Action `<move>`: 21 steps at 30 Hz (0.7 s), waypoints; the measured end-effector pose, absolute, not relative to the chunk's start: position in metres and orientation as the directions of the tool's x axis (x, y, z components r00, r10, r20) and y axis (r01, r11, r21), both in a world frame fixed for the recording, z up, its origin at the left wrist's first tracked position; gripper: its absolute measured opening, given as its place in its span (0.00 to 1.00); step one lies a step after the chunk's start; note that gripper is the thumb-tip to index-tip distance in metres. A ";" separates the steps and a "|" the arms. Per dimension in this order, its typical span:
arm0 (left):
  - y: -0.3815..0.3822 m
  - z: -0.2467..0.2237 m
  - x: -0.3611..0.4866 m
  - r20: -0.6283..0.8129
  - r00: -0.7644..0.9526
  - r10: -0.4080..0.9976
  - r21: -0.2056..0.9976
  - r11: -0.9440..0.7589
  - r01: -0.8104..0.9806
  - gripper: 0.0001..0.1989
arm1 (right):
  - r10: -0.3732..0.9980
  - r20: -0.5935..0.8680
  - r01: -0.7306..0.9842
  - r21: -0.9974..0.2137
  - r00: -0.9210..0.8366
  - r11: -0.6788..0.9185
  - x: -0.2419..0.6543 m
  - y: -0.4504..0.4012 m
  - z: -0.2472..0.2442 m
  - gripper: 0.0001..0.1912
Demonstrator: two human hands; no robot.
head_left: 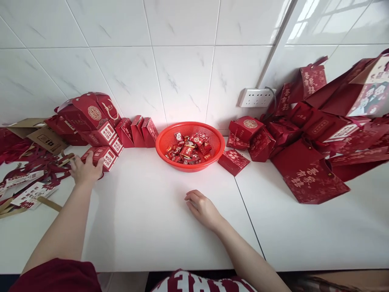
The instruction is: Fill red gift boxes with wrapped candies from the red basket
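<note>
White table (146,227) standing against tiled wall (182,81). Red basket (190,168) holding wrapped sweets (187,151). Box (110,158) lying left of basket, under left hand (86,170); fingers spreading, touching box, cannot tell whether gripping. Right hand (203,209) resting before basket, fingers loosely curling, slightly parted.

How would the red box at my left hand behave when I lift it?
The red box is probably stiff, as its edges look straight. Its flat sides make rolling unlikely. Its weight is hard to judge, because its inside is hidden.
</note>
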State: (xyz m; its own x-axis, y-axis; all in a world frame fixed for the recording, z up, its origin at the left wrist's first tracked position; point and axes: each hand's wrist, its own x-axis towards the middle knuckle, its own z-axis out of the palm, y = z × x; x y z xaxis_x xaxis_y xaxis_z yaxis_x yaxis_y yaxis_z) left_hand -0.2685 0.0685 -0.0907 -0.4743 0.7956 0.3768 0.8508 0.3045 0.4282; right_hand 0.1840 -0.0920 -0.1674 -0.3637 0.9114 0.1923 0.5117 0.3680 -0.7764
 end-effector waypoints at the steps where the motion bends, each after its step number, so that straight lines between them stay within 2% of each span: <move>1: 0.067 -0.091 -0.264 0.405 -0.467 0.786 0.417 0.296 0.859 0.38 | 0.911 0.196 0.514 -0.773 -0.364 0.372 0.184 -0.092 -0.168 0.12; 4: 0.061 -0.093 -0.236 0.526 -0.401 0.750 0.370 0.222 0.902 0.40 | 0.907 0.208 0.520 -0.763 -0.365 0.385 0.184 -0.091 -0.168 0.12; 7: 0.055 -0.101 -0.186 0.600 -0.246 0.761 0.298 0.073 0.952 0.38 | 0.903 0.220 0.523 -0.754 -0.370 0.398 0.183 -0.091 -0.168 0.12; 9: 0.052 -0.113 -0.147 0.568 -0.169 0.805 0.276 0.007 0.961 0.35 | 0.900 0.227 0.523 -0.750 -0.371 0.405 0.183 -0.093 -0.167 0.12; 11: 0.052 -0.131 -0.109 0.423 -0.185 0.887 0.376 0.014 0.926 0.32 | 0.898 0.237 0.522 -0.746 -0.371 0.412 0.183 -0.096 -0.166 0.12; 14: 0.055 -0.160 -0.069 0.306 -0.206 0.930 0.419 0.063 0.906 0.28 | 0.888 0.268 0.517 -0.735 -0.373 0.439 0.188 -0.093 -0.163 0.12; 18: 0.059 -0.179 -0.057 0.240 -0.151 0.959 0.402 0.043 0.914 0.26 | 0.887 0.353 0.529 -0.712 -0.299 0.462 0.209 -0.071 -0.145 0.11; 21: 0.061 -0.180 -0.063 0.237 -0.115 0.965 0.396 0.012 0.918 0.22 | 0.876 0.444 0.551 -0.691 -0.187 0.468 0.241 -0.057 -0.105 0.09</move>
State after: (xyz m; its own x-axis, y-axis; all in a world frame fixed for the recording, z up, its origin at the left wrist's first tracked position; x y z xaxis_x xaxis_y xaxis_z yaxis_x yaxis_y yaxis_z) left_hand -0.0627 0.0611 -0.1800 -0.1149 0.9647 0.2370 0.9183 0.0122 0.3956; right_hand 0.2410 -0.0571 -0.1054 -0.1874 0.8760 0.4444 0.5511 0.4683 -0.6906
